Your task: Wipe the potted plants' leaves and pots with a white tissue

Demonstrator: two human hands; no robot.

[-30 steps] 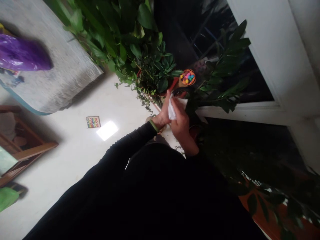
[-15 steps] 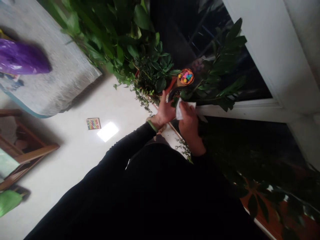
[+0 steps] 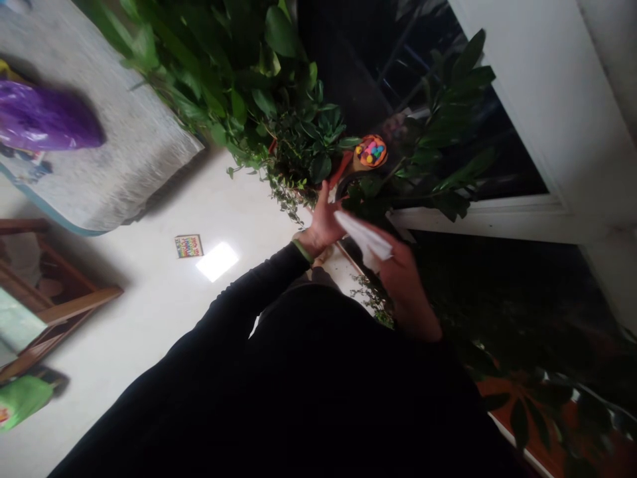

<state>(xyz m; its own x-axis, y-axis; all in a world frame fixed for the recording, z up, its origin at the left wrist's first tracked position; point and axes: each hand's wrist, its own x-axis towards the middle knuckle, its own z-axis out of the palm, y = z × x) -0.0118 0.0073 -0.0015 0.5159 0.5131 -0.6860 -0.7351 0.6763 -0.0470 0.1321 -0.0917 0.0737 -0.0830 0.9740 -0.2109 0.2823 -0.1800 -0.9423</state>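
My left hand (image 3: 326, 222) is at the pots by the window, its thumb stretched up and apart from the fingers. The fingertips are partly hidden, and I see nothing held in that hand. Beside it is the curved rim of a dark pot (image 3: 344, 186), from which a plant with glossy leaves (image 3: 442, 176) leans right. My right hand (image 3: 401, 269), blurred, grips a folded white tissue (image 3: 365, 236) whose far tip comes close to the left fingers. Just beyond the hands stand a leafy potted plant (image 3: 318, 129) and a small pot topped with coloured pebbles (image 3: 371, 153).
A white window frame (image 3: 517, 202) runs along the right. More foliage (image 3: 520, 411) fills the lower right. On the pale floor (image 3: 239, 206) lies a small colourful box (image 3: 189, 245). To the left are a covered bed (image 3: 134, 126) with a purple bag (image 3: 47, 116) and a wooden stool (image 3: 74, 305).
My right hand has drawn back down and to the right with the tissue, which now stretches out longer toward the left. My left hand has hardly moved.
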